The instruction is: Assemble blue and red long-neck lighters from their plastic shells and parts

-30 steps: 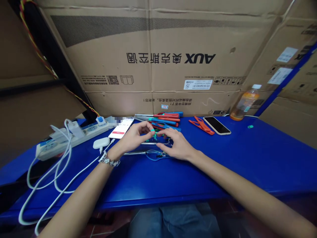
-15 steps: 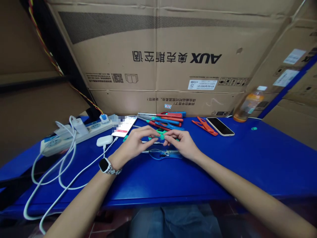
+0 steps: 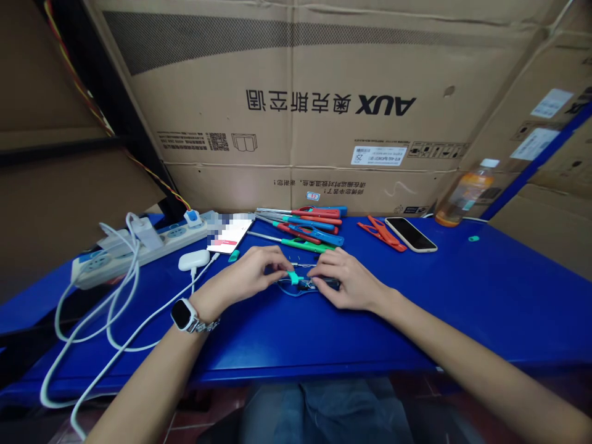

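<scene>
My left hand [image 3: 252, 277] pinches a small teal-green plastic piece [image 3: 294, 278], which looks like a lighter trigger, between thumb and fingertips. My right hand [image 3: 349, 277] is closed with its fingertips on an opened long-necked lighter [image 3: 296, 292] lying on the table, its blue shell and a dark inner part partly showing. My right fingers hide most of the lighter's body. The teal piece is held right over the lighter, and I cannot tell whether they touch. Just behind lies a thin metal rod [image 3: 303, 265].
Behind my hands lies a pile of long-necked lighters [image 3: 314, 225]. Red plastic shells [image 3: 382, 233], a phone [image 3: 411, 235] and a bottle [image 3: 465, 194] are at right. At left are a lit phone [image 3: 235, 234], white earbud case [image 3: 193, 260], power strip [image 3: 152, 250] and looping cables.
Both hands have come down and nearer, from in front of the pile to the opened lighter. The teal piece has moved with my left hand, and my right hand now covers the lighter's body.
</scene>
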### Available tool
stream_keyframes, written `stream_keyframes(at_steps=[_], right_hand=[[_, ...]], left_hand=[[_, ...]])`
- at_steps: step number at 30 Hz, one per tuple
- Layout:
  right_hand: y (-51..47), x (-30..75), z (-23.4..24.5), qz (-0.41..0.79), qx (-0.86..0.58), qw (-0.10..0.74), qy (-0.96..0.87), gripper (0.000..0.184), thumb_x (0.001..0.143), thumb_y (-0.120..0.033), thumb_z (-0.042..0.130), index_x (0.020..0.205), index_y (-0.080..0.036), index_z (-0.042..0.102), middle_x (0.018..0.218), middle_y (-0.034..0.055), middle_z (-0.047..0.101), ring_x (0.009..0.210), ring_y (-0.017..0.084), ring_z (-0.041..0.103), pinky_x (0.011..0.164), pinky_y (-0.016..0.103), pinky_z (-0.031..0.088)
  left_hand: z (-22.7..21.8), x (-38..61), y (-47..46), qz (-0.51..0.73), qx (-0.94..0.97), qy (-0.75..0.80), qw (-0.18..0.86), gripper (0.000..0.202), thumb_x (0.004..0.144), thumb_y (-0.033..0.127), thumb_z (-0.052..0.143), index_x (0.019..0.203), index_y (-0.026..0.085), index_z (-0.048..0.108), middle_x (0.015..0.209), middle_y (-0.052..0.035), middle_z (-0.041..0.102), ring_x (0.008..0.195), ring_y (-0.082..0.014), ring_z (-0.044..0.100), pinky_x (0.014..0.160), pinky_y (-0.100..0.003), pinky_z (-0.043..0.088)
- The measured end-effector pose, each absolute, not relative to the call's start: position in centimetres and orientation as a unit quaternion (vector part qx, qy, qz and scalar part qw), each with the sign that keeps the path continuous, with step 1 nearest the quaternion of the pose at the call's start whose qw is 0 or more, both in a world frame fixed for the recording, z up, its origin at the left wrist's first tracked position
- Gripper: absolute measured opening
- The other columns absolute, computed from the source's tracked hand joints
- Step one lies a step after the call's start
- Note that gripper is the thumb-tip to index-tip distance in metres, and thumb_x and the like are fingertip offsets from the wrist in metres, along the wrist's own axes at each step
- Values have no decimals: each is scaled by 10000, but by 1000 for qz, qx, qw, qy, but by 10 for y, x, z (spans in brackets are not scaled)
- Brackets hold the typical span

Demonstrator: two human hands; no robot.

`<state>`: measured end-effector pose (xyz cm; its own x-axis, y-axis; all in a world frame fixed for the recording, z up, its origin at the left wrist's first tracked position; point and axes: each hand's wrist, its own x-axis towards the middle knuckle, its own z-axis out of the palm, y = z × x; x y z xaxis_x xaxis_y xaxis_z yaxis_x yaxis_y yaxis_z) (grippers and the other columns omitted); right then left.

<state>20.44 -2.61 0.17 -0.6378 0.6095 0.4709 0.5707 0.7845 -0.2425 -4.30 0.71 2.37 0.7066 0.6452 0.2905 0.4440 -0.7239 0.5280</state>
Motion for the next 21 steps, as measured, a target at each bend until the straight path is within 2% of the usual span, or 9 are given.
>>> stream_keyframes(at_steps=[6, 12, 21], right_hand=[[-34, 207, 1, -10, -284, 222, -933, 265, 901, -246, 531, 1045, -189, 746, 820, 72, 631, 779, 195, 551, 731, 349, 422], [-33, 202, -5, 54, -302, 263, -915, 203, 883, -215, 563, 920, -190, 761, 796, 55, 637, 733, 168, 568, 717, 322, 449], [-30, 203, -5, 117, -309, 280, -901, 195, 902, -204, 563, 913, -192, 757, 768, 38, 629, 727, 156, 576, 721, 299, 462]], left_hand=[[19, -44, 7, 187, 922, 298, 160, 178, 917, 249, 580, 917, 218, 755, 841, -38, 631, 782, -175, 592, 706, -277, 451], [12, -40, 8, 171, 922, 314, 149, 189, 917, 245, 562, 901, 223, 749, 821, -36, 626, 754, -176, 594, 675, -273, 449], [11, -33, 2, 168, 914, 331, 163, 165, 862, 105, 568, 899, 189, 705, 847, -39, 682, 782, -186, 625, 697, -284, 461]])
